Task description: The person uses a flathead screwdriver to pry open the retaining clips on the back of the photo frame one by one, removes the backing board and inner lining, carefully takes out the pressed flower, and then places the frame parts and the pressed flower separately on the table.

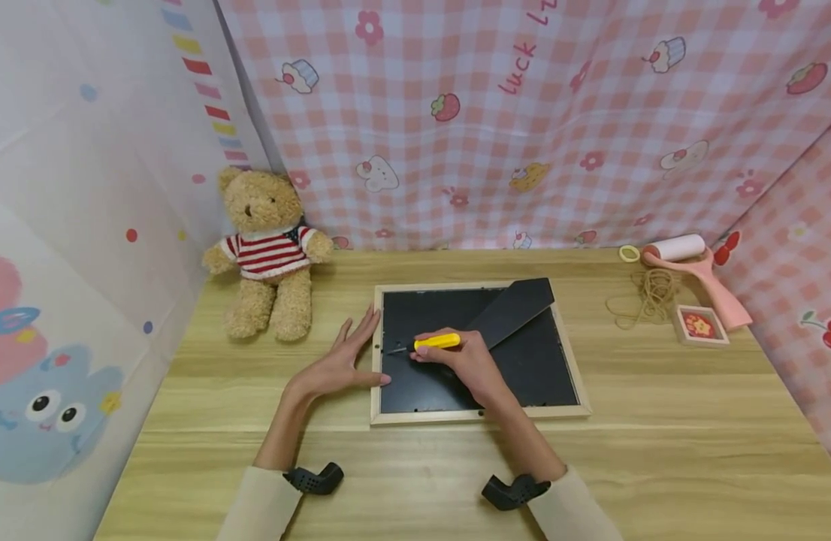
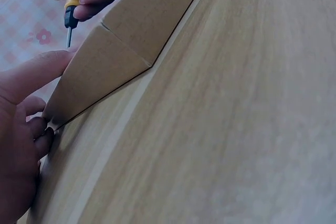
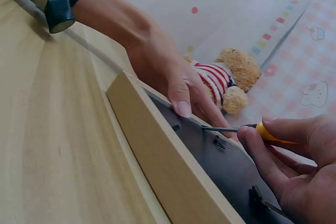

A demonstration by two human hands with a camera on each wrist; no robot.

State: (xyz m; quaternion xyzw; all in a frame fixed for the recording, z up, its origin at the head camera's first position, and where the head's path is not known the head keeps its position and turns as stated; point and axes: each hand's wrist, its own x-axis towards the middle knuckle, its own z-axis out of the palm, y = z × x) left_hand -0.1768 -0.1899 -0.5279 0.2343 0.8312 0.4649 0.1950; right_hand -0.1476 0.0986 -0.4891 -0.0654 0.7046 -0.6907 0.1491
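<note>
A pale wooden picture frame lies face down, its black backing board up and a black stand leg slanting across the upper right. My right hand holds a screwdriver by its yellow handle, shaft pointing left. In the right wrist view the screwdriver's tip meets the inner edge of the frame's side, near a small dark fitting. With fingers stretched along the outside of the left bar, my left hand steadies the frame; its thumb rests on the backing's edge.
A teddy bear in a striped sweater sits at the back left. At the back right lie a pink-handled roller, a tangle of twine, a yellow ring and a small framed box. Patterned cloth hangs behind the table.
</note>
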